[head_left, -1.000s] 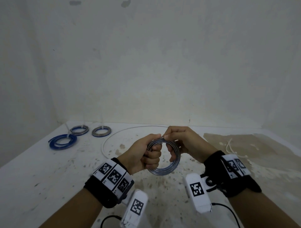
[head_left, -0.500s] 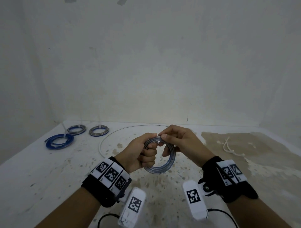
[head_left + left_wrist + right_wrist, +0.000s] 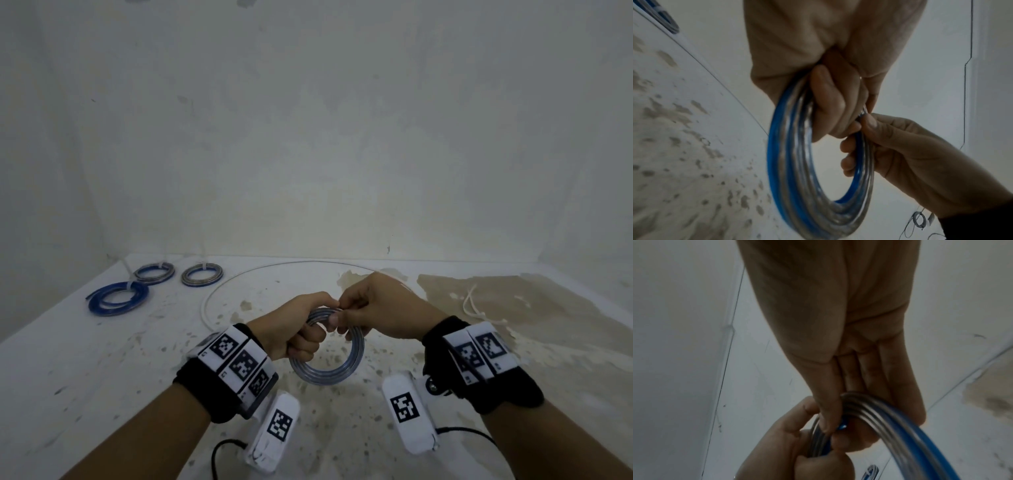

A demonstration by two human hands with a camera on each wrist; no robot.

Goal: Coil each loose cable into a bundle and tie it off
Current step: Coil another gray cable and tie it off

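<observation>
A coiled blue-and-silver cable (image 3: pixel 325 371) hangs upright above the table's middle. My left hand (image 3: pixel 301 329) grips the coil's left side in a fist. My right hand (image 3: pixel 363 308) pinches the coil's top with thumb and forefinger, right against the left hand. The left wrist view shows the coil (image 3: pixel 797 186) as several turns, with my left fingers (image 3: pixel 826 100) curled through the ring and the right hand (image 3: pixel 890 146) holding the far side. In the right wrist view my right hand's thumb (image 3: pixel 828 410) presses on the turns (image 3: pixel 879 415) by the cable's blue end.
Three tied coils lie at the table's back left: a blue one (image 3: pixel 118 298) and two grey-blue ones (image 3: pixel 154 273) (image 3: pixel 202 274). A loose white cable (image 3: pixel 219 291) arcs behind my hands. White ties (image 3: pixel 474 305) lie on the brown patch at right. Walls close the back and left.
Both hands with the coil have shifted slightly down and left. The right hand's fingers have closed in against the left hand at the coil's top.
</observation>
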